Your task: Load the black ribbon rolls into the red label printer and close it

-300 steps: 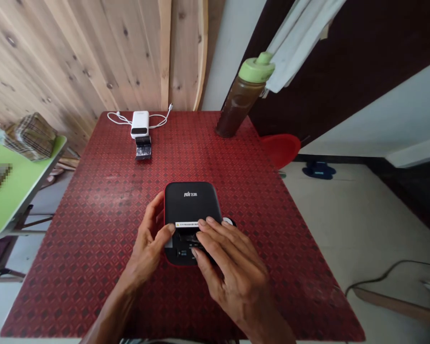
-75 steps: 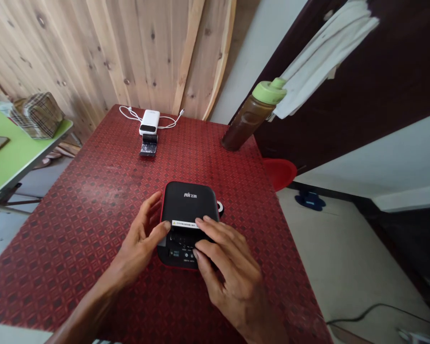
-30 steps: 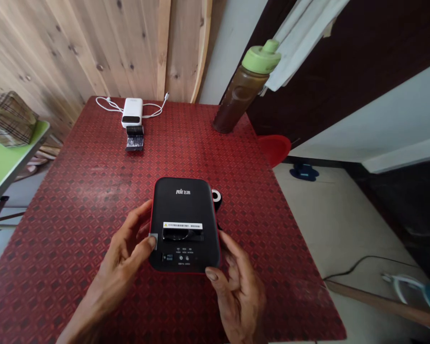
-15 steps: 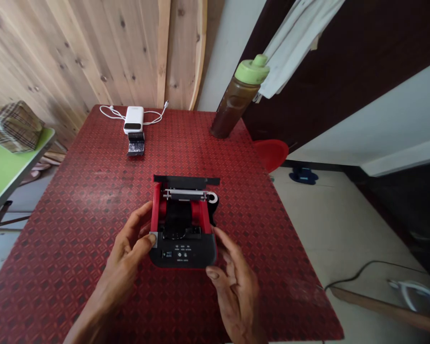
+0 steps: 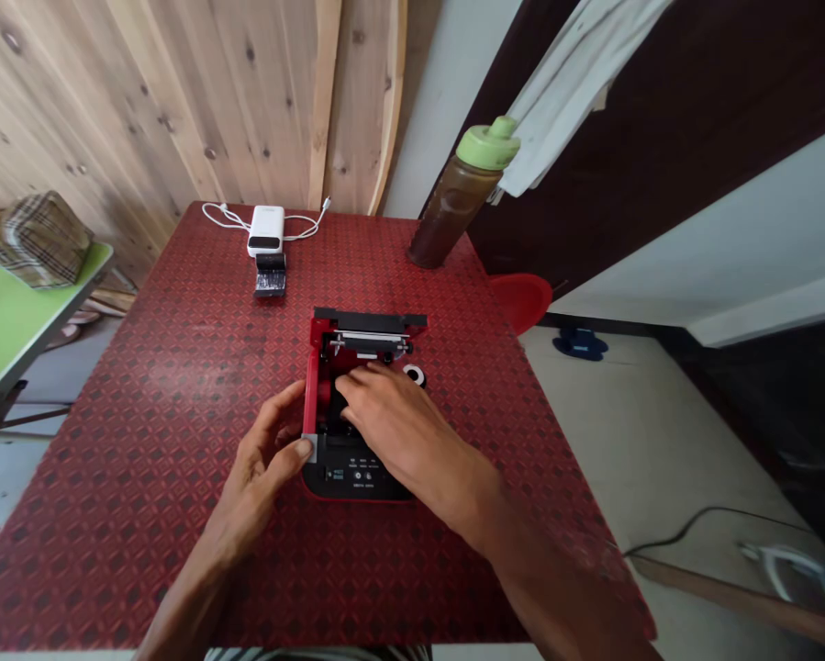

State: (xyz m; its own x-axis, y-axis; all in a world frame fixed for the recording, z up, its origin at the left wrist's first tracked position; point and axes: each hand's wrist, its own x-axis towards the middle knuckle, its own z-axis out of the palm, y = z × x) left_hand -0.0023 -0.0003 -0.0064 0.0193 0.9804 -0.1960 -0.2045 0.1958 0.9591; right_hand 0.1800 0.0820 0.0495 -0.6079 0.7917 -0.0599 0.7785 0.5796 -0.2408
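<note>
From the head camera, on the red patterned desk (image 5: 150, 477) a black and red thermal printer (image 5: 357, 477) stands near the middle, and its black lid (image 5: 369, 319) is opened toward the far side, so the inner compartment is showing. The left hand (image 5: 250, 473) is half open at the near left corner of the printer: its fingers curve around the red side wall, and the thumb (image 5: 289, 450) rests against a small grey square piece (image 5: 308, 448). The right hand (image 5: 384, 408) comes from the lower right, with the forearm slanting up over the desk. This hand is not closed; its fingers lie loosely together and bend down into the compartment, and their tips are hidden, so I cannot tell what they touch. Just beyond them runs a metal bar (image 5: 369, 341), and a small black and white roll (image 5: 416, 375) lies at the right of the compartment. Farther away on the desk are a white power bank (image 5: 265, 229) with a white cable (image 5: 233, 218), a small black object (image 5: 271, 275) just before it, and a bottle with a green cap (image 5: 457, 193).
</note>
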